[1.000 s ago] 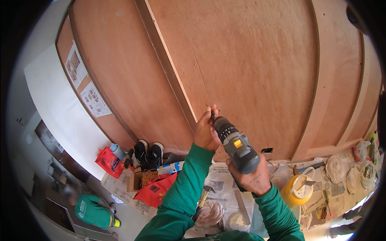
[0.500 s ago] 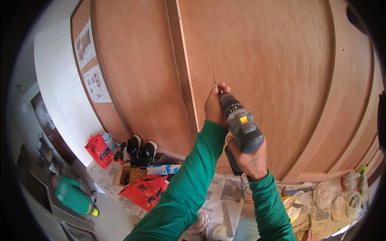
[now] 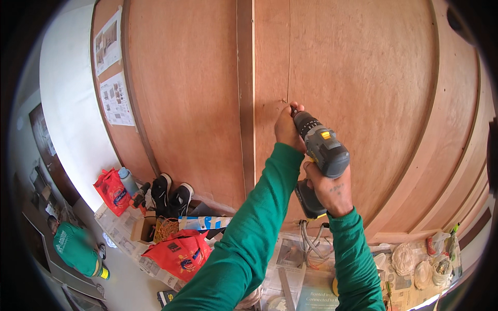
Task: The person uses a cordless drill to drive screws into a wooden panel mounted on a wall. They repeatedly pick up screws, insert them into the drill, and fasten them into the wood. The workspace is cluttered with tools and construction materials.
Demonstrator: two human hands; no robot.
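Pinching at the drill's tip, your left hand [image 3: 288, 129] is closing its fingers right where the bit meets the plywood panel [image 3: 363, 78]; whether they are holding a screw, you cannot tell. Behind those fingers, your right hand [image 3: 332, 189] is wrapping tightly round the grip of the grey cordless drill [image 3: 321, 150]. Compared with a second ago, you are working higher up the panel, beside the vertical batten [image 3: 245, 93], so a new fixing point is likely being started. Below lie black shoes [image 3: 171, 194] and a red bag [image 3: 176, 254].
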